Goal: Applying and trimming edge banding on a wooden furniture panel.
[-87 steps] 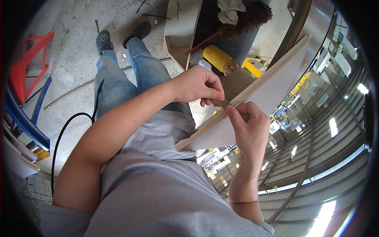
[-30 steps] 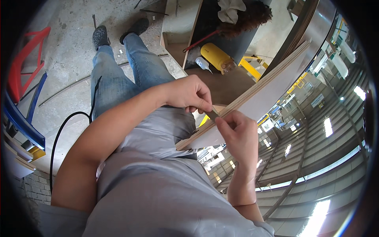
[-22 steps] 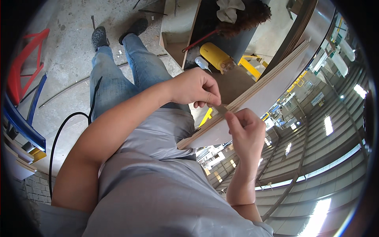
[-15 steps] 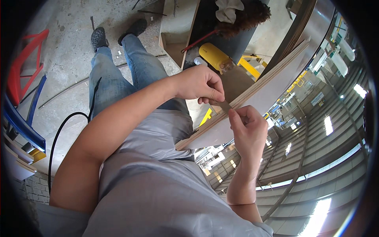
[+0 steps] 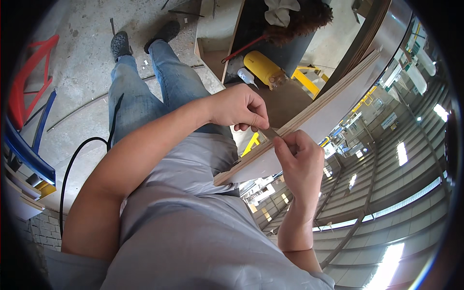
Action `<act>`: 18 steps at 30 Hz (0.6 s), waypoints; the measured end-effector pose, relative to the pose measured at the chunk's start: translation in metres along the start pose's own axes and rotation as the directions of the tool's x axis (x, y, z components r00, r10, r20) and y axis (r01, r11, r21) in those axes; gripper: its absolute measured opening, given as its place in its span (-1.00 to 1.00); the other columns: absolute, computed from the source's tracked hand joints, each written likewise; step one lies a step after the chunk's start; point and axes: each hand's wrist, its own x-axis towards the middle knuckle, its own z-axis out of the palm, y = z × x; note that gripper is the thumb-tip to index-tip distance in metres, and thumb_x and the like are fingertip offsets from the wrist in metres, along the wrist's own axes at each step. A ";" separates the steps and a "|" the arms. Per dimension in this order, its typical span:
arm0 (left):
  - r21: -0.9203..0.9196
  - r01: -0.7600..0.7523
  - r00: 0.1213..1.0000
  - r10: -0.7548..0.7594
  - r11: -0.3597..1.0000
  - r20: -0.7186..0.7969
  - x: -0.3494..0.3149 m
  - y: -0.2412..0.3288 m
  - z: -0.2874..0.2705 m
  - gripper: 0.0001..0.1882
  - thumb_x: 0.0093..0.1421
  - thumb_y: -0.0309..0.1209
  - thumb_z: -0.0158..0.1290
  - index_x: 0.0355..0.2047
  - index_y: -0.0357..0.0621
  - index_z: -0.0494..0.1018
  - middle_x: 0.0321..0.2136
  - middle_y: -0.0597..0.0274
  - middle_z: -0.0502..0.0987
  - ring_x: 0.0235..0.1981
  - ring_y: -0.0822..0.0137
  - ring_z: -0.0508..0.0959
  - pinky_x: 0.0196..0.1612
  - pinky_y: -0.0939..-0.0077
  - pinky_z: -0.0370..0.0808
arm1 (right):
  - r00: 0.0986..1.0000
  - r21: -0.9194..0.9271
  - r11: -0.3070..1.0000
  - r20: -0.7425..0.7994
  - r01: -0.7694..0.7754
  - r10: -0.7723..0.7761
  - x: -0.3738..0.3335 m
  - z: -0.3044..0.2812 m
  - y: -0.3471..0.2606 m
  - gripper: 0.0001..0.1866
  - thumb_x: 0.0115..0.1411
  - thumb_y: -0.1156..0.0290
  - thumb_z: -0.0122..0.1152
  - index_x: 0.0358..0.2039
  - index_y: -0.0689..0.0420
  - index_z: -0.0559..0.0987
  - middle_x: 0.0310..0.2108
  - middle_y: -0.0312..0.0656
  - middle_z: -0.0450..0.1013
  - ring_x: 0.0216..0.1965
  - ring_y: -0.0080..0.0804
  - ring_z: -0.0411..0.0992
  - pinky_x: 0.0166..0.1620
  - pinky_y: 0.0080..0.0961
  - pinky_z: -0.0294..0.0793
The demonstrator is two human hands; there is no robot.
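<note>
A thin, flat, grey-brown strip (image 5: 271,134) stretches between my two hands, over the edges of a stack of panels. My left hand (image 5: 240,108) is closed, pinching one end between thumb and fingers. The opposite end sits in the pinch of my right hand (image 5: 302,157), whose other fingers are curled. What the strip is made of, I cannot tell. The panels (image 5: 333,93) have pale layered edges and a whitish outer face; they run from near my waist toward the upper right. My fingers hide both ends of the strip.
Beyond my left hand, a dark surface holds a yellow bottle (image 5: 262,66), a small white bottle (image 5: 246,76), a brown duster (image 5: 304,23) and a white cloth (image 5: 280,11). Red (image 5: 29,82) and blue (image 5: 30,152) metal frames stand at left. A black cable (image 5: 66,179) hangs beside me.
Both hands have shifted slightly left together, with the strip still pinched between them. More of the small white bottle shows beyond my left hand.
</note>
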 end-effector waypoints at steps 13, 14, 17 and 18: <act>0.039 0.004 1.000 -0.005 0.999 0.015 -0.002 -0.001 -0.002 -0.88 0.06 -0.44 0.18 -0.47 -0.26 0.55 -0.63 0.30 0.51 -0.69 0.58 0.41 -0.65 0.68 0.36 | 0.999 -0.067 0.997 0.039 0.030 -0.027 -0.001 0.000 -0.004 -0.83 0.01 0.45 0.28 -0.55 0.30 0.52 -0.74 -0.18 0.42 -0.72 -0.60 0.32 -0.60 -0.61 0.28; 0.038 0.004 1.000 -0.005 0.999 0.016 -0.003 -0.001 -0.002 -0.88 0.06 -0.44 0.18 -0.47 -0.26 0.55 -0.63 0.30 0.51 -0.69 0.58 0.41 -0.65 0.68 0.36 | 0.999 -0.076 0.997 0.045 0.026 -0.022 -0.001 -0.001 -0.005 -0.83 0.01 0.45 0.27 -0.55 0.30 0.52 -0.74 -0.18 0.42 -0.72 -0.60 0.32 -0.60 -0.61 0.28; 0.051 -0.004 1.000 0.003 0.999 0.022 -0.003 -0.001 -0.002 -0.88 0.06 -0.43 0.18 -0.47 -0.26 0.55 -0.62 0.30 0.52 -0.69 0.58 0.41 -0.65 0.69 0.36 | 0.999 -0.064 0.997 0.041 0.032 -0.029 -0.002 0.000 -0.006 -0.83 0.01 0.45 0.27 -0.56 0.29 0.52 -0.75 -0.18 0.41 -0.72 -0.60 0.32 -0.60 -0.61 0.28; 0.042 0.005 1.000 -0.006 0.999 0.022 -0.004 -0.001 -0.002 -0.88 0.06 -0.43 0.18 -0.47 -0.26 0.55 -0.62 0.30 0.52 -0.69 0.59 0.41 -0.65 0.69 0.36 | 0.999 -0.064 0.997 0.042 0.032 -0.029 -0.002 0.000 -0.007 -0.83 0.01 0.45 0.27 -0.56 0.29 0.52 -0.75 -0.18 0.41 -0.72 -0.60 0.32 -0.60 -0.61 0.28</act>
